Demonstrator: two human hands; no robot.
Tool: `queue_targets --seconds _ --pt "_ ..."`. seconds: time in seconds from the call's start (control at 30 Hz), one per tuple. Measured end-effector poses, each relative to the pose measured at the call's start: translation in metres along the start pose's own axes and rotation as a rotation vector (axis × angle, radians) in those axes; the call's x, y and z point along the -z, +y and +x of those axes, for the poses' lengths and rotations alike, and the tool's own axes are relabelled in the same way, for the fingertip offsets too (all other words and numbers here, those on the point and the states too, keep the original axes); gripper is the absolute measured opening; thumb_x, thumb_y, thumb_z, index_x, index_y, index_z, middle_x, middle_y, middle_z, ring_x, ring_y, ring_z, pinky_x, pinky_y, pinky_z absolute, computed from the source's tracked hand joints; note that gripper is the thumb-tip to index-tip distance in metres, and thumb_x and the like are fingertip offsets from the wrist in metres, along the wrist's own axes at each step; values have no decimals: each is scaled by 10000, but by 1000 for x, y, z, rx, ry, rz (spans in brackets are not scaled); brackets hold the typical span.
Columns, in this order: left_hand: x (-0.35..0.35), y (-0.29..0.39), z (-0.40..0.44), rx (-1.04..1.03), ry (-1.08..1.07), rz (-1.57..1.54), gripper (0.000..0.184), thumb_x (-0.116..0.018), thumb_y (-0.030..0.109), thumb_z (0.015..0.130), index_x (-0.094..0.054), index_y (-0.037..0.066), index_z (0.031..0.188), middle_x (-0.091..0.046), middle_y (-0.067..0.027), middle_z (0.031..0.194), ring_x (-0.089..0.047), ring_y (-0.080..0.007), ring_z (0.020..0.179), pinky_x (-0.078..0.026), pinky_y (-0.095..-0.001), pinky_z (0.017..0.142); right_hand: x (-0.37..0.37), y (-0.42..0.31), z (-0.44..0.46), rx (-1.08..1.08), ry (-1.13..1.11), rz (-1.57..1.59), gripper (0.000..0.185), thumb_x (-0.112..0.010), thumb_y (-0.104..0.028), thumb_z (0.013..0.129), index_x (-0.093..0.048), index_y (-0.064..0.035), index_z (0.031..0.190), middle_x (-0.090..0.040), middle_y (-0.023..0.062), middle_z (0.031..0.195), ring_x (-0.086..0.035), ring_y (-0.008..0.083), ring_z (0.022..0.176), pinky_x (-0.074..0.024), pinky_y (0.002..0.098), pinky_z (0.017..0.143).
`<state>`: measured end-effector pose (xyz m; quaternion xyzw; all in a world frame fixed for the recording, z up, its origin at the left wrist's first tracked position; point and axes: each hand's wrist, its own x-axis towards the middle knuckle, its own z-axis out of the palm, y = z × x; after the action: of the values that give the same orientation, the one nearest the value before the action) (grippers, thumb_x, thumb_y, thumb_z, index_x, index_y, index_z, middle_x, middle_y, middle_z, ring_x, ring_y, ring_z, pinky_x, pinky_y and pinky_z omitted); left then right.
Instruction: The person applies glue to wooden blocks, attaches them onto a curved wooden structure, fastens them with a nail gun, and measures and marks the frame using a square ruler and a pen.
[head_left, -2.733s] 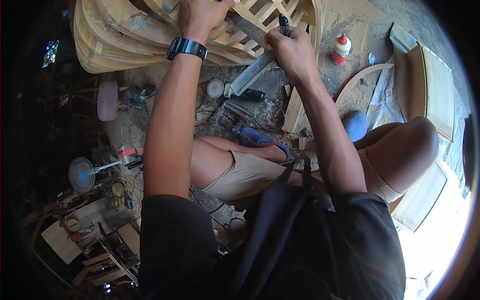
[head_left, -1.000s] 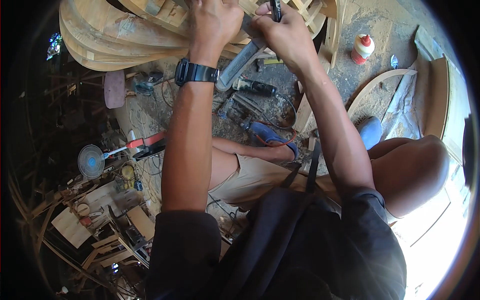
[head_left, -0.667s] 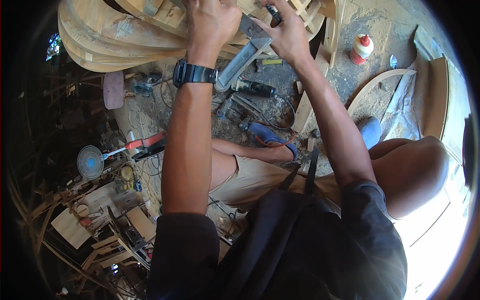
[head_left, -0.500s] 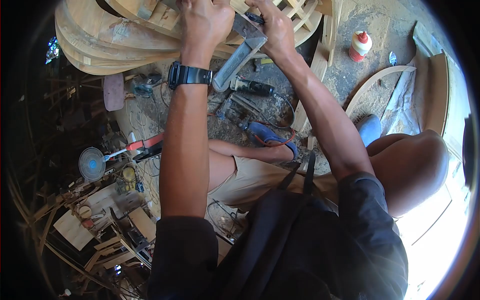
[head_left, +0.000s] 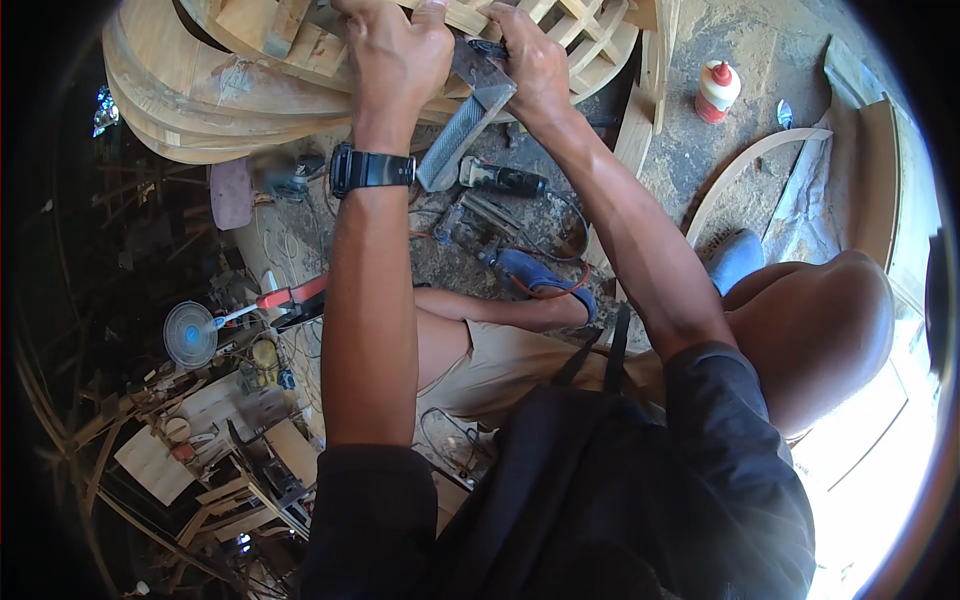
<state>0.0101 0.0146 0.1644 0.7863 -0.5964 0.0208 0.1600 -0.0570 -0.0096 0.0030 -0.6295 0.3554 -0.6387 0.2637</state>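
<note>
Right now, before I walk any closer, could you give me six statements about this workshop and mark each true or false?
1. The right hand holds a black pen-like item. True.
2. The red-capped bottle is in the left hand. False: the bottle stands on the floor, apart from the left hand.
3. A black watch is worn on the left wrist. True.
4. Both visible shoes are red. False: the shoes are blue.
5. Part of a flat metal tool shows between the two hands. True.
6. The fan is on the right side of the picture. False: the fan is on the left side.
</note>
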Motion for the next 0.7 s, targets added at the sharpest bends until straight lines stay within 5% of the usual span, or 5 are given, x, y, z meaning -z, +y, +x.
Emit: queue_targets --seconds 0.33,0.4,0.43,0.6,0.7 --pt "-7 -12 3 -119 106 36 675 -585 384 1025 -401 -214 1278 -552 -425 1203 -574 -538 1121 -470 -542 943 10 3 1 -50 -21 -44 550 -716 -20 824 -510 -59 1332 -659 229 1155 -667 456 985 -535 519 767" --pt "-5 -8 3 -138 135 90 674 -598 387 1017 -435 -228 1239 -564 -422 1179 -581 -531 1110 -474 -534 941 33 -18 -4 -94 85 102 458 -673 -44 886 -520 -62 1317 -657 224 1046 -671 421 877 -540 468 736" --pt "0 0 1 -85 42 68 667 -607 387 1010 -466 -232 1217 -572 -429 1161 -582 -530 1114 -474 -531 948 43 -22 -8 -339 58 203 308 -640 -99 951 -552 -30 1238 -652 183 931 -637 301 743 -513 385 668" --pt "-10 -18 11 -179 135 115 677 -592 420 1006 -501 -223 1199 -566 -452 1178 -575 -549 1122 -460 -542 955 44 -22 -47 -709 282 663 229 -617 -225 1010 -624 2 1042 -650 77 810 -550 107 639 -446 272 602" --pt "-13 -24 14 -199 190 143 687 -583 430 1004 -500 -225 1197 -556 -460 1201 -565 -560 1125 -453 -545 958 76 -56 -39 -813 -8 917 332 -626 -342 1019 -663 -28 915 -651 43 793 -537 85 647 -441 280 584"
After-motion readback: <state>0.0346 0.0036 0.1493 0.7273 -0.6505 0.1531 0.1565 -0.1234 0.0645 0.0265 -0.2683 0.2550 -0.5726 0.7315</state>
